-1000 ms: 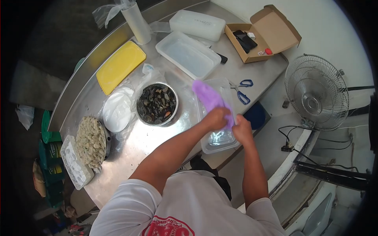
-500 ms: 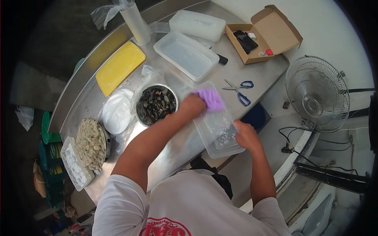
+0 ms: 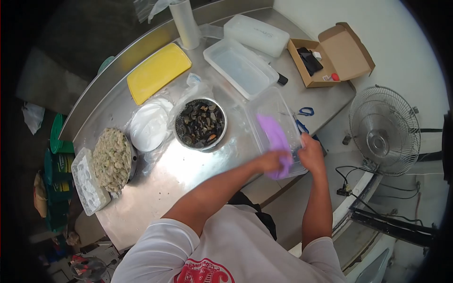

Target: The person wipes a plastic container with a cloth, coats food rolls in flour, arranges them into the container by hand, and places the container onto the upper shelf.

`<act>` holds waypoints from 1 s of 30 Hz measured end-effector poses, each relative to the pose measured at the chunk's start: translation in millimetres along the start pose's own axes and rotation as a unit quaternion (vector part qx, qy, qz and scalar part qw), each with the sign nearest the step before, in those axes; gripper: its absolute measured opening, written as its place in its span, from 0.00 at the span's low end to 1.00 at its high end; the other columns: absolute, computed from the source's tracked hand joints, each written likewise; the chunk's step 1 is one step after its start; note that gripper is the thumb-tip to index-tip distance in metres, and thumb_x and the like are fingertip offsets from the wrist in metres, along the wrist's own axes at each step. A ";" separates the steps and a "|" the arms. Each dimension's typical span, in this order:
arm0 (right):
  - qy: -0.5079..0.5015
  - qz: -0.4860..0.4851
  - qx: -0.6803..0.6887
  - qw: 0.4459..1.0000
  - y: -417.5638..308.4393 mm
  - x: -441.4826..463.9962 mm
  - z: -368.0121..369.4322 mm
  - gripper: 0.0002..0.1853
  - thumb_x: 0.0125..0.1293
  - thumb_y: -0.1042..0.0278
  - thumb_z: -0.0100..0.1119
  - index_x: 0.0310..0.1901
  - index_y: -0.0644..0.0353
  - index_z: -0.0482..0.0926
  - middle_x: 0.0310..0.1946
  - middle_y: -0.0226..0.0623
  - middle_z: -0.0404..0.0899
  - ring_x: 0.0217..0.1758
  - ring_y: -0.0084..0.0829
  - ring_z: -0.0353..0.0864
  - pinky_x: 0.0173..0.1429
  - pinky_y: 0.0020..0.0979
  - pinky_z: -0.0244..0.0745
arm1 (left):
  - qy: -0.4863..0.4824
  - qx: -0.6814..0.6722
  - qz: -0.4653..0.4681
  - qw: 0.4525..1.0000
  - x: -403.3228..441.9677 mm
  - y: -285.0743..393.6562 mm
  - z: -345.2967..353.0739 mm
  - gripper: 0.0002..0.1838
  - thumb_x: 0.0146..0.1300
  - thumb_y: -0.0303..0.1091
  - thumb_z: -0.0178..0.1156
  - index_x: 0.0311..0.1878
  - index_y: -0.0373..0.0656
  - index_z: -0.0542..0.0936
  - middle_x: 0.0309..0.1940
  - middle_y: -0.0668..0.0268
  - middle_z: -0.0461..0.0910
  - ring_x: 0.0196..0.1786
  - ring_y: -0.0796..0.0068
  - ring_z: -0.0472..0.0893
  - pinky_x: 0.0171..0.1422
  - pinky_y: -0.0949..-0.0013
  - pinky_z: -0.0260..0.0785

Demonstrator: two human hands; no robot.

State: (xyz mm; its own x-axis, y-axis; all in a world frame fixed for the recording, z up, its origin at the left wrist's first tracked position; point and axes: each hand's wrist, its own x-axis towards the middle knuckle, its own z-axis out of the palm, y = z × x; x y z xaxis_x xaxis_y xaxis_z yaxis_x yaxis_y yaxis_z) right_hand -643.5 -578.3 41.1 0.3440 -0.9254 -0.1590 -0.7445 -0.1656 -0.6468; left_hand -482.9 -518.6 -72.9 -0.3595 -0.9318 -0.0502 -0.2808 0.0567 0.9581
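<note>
My left hand is closed on a purple cloth, which lies stretched along the inside of a clear plastic container. My right hand grips the right edge of that container near its lower corner. The container is tilted over the table's front edge. Blue-handled scissors lie just beyond it, their blades hidden behind it. A round metal pot of dark pieces, perhaps mushrooms, stands to the left of the container.
Two translucent containers, an open cardboard box and a plastic roll stand at the back. A yellow lid, white plates, a heaped pale mixture and a white tray are leftward. A fan stands right.
My left hand has moved from the container's far left side toward its near end, drawing the cloth with it. The camera view has shifted, and the container now hides part of the scissors.
</note>
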 end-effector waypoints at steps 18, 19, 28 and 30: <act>0.301 -0.097 0.012 0.949 47.3 -71.5 -68.4 0.16 0.52 0.82 0.52 0.44 0.63 0.75 0.33 0.26 0.70 0.35 0.20 0.67 0.40 0.26 0.66 | 0.294 0.154 0.076 0.940 -74.0 57.1 -113.6 0.26 0.62 0.36 0.66 0.62 0.40 0.74 0.63 0.49 0.71 0.61 0.50 0.75 0.63 0.55 0.71; 0.284 -0.113 0.050 0.951 21.7 -68.3 -71.4 0.14 0.53 0.82 0.52 0.43 0.64 0.74 0.34 0.27 0.70 0.36 0.22 0.67 0.41 0.27 0.66 | 0.311 0.125 0.065 0.940 -93.6 57.4 -110.5 0.23 0.63 0.34 0.65 0.60 0.40 0.75 0.57 0.51 0.75 0.55 0.53 0.77 0.58 0.57 0.72; -0.116 -0.266 0.274 0.917 -125.8 -31.9 77.5 0.08 0.61 0.76 0.60 0.41 0.60 0.73 0.35 0.25 0.68 0.38 0.19 0.64 0.47 0.23 0.63 | 0.534 -0.235 -0.103 0.806 -334.0 35.2 -107.4 0.16 0.71 0.35 0.59 0.59 0.43 0.76 0.39 0.70 0.79 0.39 0.81 0.77 0.45 0.73 0.72; -0.214 -0.286 0.261 0.897 -186.1 -55.2 151.6 0.09 0.60 0.74 0.64 0.39 0.59 0.73 0.33 0.21 0.66 0.37 0.17 0.64 0.43 0.23 0.63 | 0.609 -0.276 -0.065 0.741 -397.3 36.8 -105.7 0.16 0.74 0.39 0.55 0.59 0.43 0.76 0.40 0.71 0.78 0.38 0.82 0.77 0.46 0.75 0.72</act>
State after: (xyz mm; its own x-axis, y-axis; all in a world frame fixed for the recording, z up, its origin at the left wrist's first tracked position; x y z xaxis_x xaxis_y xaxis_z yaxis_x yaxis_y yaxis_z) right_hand -437.2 -444.8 57.1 0.8555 -0.5057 0.1113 -0.0448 -0.2864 -0.9571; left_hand -256.3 -184.2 12.1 0.8019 -0.5691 -0.1819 0.2849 0.0967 0.9537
